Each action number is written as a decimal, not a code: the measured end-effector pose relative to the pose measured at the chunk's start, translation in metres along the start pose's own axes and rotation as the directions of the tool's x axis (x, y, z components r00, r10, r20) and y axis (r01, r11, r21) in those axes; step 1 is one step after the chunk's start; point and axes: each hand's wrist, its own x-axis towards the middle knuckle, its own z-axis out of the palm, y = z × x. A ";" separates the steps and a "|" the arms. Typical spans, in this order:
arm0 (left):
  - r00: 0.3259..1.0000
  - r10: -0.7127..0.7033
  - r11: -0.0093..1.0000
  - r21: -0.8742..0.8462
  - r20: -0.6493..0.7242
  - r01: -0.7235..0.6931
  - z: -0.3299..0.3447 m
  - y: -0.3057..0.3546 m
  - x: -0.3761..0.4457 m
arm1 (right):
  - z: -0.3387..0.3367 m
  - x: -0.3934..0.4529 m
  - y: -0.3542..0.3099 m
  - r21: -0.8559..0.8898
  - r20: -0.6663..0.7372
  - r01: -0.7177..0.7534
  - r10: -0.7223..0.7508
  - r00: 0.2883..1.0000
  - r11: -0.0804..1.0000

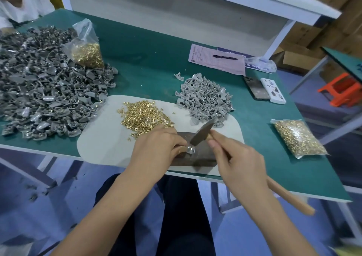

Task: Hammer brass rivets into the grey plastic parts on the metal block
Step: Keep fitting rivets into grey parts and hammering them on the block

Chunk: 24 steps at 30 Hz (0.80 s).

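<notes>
A dark metal block [197, 157] lies on a pale mat [105, 138] at the table's near edge. My left hand [156, 148] pinches a small grey plastic part [191, 149] and holds it on the block. My right hand [235, 158] grips a wooden-handled hammer [201, 132]; its dark head is just above the part, blurred. Loose brass rivets [145, 115] lie in a heap on the mat behind my left hand. A pile of light grey parts [205, 97] sits behind the block.
A large heap of darker grey parts [45, 91] fills the table's left side, with an open bag of rivets [86, 48] on it. A sealed rivet bag [297, 138] lies right. A paper form with a pen [217, 60], a phone [254, 88] and a white box [275, 90] sit at the back right.
</notes>
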 end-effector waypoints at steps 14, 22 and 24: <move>1.000 0.016 0.999 0.041 -0.015 -0.015 0.000 -0.001 0.000 | -0.003 -0.006 -0.006 0.065 -0.106 -0.086 0.092 0.990 0.994; 0.999 0.027 0.999 0.034 -0.033 -0.025 0.002 -0.001 -0.001 | 0.000 -0.007 0.008 -0.027 -0.050 -0.200 0.199 0.979 0.979; 0.998 0.030 0.999 0.023 -0.047 -0.029 0.003 0.000 -0.002 | 0.005 -0.008 0.021 -0.098 -0.058 -0.287 0.282 0.958 0.953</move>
